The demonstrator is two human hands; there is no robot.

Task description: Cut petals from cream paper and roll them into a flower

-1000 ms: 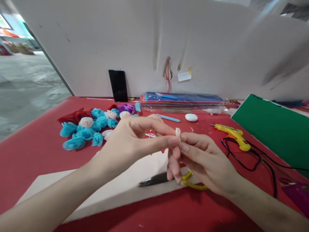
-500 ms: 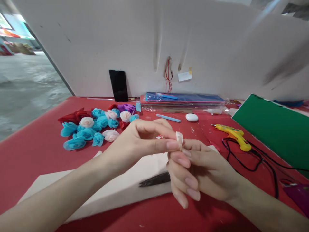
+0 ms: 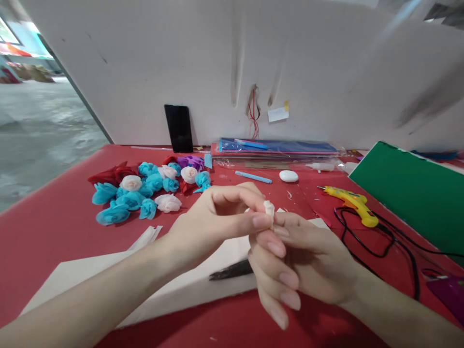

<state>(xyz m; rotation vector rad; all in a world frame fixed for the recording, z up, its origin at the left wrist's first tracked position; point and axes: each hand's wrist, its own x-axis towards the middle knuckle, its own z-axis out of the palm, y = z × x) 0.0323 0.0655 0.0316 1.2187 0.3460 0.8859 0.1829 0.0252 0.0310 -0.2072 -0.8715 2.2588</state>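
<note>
A small cream rolled piece of paper (image 3: 268, 208), like a tiny flower bud, stands up between my fingertips above the table. My left hand (image 3: 221, 212) pinches it between thumb and forefinger. The thumb and forefinger of my right hand (image 3: 300, 246) close on its lower end, while the other fingers hang loosely curled. Below both hands lies a cream sheet of paper (image 3: 159, 295) with dark scissors (image 3: 232, 269) on it, their handles hidden behind my right hand. Left of my hands is a cluster of blue paper flowers (image 3: 132, 200) among pale pink paper flowers (image 3: 168, 203).
On the red table (image 3: 54, 232) a yellow glue gun (image 3: 350, 203) with a black cord lies right, near a green board (image 3: 413, 198). Behind are a white oval object (image 3: 289, 176), a blue pen (image 3: 253, 177), wrapped paper packs (image 3: 279, 147) and a propped phone (image 3: 179, 128).
The left hand has shifted slightly down and the bud-like paper looks turned a little between the fingertips. The right hand's lower fingers have dropped slightly. Everything else on the table lies as before.
</note>
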